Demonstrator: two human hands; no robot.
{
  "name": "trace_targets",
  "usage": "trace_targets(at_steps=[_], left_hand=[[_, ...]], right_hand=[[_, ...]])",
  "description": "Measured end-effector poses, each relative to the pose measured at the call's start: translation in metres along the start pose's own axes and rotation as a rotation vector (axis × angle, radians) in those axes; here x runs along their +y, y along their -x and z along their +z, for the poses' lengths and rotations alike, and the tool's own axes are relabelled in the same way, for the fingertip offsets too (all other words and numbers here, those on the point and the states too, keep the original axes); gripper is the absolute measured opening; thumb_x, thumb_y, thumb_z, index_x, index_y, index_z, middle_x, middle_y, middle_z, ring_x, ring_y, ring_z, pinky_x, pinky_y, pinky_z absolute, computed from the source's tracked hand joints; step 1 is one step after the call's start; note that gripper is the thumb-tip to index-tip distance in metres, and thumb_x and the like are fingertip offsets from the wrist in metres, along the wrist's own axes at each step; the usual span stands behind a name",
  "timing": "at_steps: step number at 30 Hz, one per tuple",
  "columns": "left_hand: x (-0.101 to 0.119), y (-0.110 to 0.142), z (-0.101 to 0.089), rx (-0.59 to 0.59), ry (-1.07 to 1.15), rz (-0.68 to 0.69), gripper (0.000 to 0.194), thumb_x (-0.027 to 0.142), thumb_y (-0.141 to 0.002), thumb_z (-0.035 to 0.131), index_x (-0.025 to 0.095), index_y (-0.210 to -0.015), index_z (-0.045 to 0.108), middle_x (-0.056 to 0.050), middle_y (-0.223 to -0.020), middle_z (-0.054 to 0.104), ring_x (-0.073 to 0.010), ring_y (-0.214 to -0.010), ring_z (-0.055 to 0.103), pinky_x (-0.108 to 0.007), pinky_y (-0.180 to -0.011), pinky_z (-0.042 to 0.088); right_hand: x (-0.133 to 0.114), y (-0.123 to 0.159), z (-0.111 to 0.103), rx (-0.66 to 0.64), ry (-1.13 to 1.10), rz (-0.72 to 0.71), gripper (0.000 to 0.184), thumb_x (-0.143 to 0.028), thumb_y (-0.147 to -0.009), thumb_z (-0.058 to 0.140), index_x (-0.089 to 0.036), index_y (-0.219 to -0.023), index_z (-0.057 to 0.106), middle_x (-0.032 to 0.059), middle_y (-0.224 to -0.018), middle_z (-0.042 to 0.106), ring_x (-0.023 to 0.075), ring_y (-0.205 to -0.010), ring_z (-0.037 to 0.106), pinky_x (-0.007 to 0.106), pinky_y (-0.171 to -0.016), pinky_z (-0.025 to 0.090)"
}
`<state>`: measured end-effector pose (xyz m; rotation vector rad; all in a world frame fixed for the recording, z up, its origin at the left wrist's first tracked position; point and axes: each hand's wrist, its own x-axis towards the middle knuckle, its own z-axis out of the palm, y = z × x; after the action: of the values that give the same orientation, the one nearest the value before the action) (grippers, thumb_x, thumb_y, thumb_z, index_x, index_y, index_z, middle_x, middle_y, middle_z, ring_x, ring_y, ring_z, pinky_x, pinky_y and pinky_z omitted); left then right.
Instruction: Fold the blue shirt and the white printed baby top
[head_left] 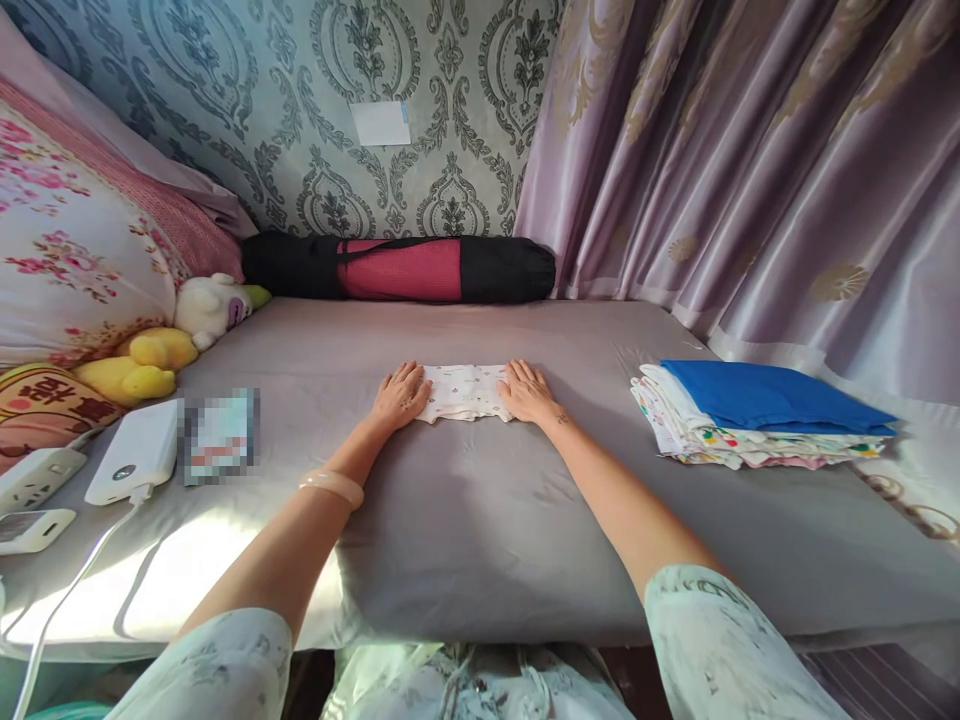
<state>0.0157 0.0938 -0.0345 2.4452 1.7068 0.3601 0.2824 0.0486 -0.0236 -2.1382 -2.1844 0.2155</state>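
Observation:
A small white cloth [466, 390] with a tiny scattered print lies folded on the grey bed sheet [480, 520], its near edge uneven. At its left end, my left hand [402, 393] rests flat with fingers stretched forward, touching the cloth. My right hand [528, 390] lies the same way across the cloth's right end, palm down and fingers a little spread. Neither hand grips anything. Off to the right sits a stack of folded cloths [750, 440], topped by a blue folded cloth [780, 397].
A black and red rolled bag [401, 270] lies along the wall. At left are plush toys [142, 365], a floral pillow [82, 240], a white power bank [135, 455] with a cable, a power strip [41, 478] and a blurred-out item [220, 437]. Curtains [720, 150] hang at right.

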Motion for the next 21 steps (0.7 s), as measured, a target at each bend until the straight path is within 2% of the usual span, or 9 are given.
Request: trace_targets(at_steps=[4, 8, 13, 21], left_hand=[[-0.003, 0.008, -0.003, 0.045, 0.007, 0.059, 0.053, 0.044, -0.098, 0.026, 0.021, -0.142, 0.044, -0.008, -0.155, 0.036, -0.0252, -0.146, 0.023, -0.048, -0.117, 0.022], [-0.007, 0.016, -0.004, 0.052, -0.005, 0.096, 0.052, 0.043, -0.098, 0.026, 0.024, -0.142, 0.044, -0.006, -0.154, 0.037, -0.0257, -0.147, 0.022, -0.051, -0.117, 0.019], [-0.009, 0.018, -0.001, 0.067, -0.020, 0.115, 0.052, 0.043, -0.098, 0.025, 0.024, -0.142, 0.044, -0.006, -0.153, 0.039, -0.0253, -0.146, 0.023, -0.049, -0.117, 0.020], [-0.007, 0.019, -0.002, 0.076, -0.035, 0.115, 0.051, 0.043, -0.098, 0.026, 0.023, -0.140, 0.047, -0.006, -0.152, 0.041, -0.0258, -0.146, 0.025, -0.049, -0.116, 0.023]], right_hand=[[-0.005, 0.001, -0.005, 0.032, 0.015, -0.041, 0.063, -0.042, -0.099, 0.017, -0.007, -0.151, 0.028, 0.0123, -0.159, 0.022, 0.0242, -0.148, 0.014, 0.048, -0.119, 0.006], [-0.012, 0.001, -0.004, 0.097, 0.015, -0.095, 0.063, -0.043, -0.100, 0.014, -0.010, -0.152, 0.026, 0.0108, -0.160, 0.019, 0.0223, -0.148, 0.011, 0.045, -0.119, 0.006], [-0.013, 0.001, 0.004, 0.041, -0.004, -0.092, 0.063, -0.044, -0.100, 0.012, -0.011, -0.152, 0.027, 0.0104, -0.159, 0.024, 0.0216, -0.147, 0.017, 0.041, -0.120, 0.009], [-0.012, 0.001, 0.004, 0.043, -0.014, -0.086, 0.062, -0.044, -0.100, 0.015, -0.011, -0.152, 0.027, 0.0114, -0.159, 0.024, 0.0228, -0.147, 0.017, 0.042, -0.120, 0.010]])
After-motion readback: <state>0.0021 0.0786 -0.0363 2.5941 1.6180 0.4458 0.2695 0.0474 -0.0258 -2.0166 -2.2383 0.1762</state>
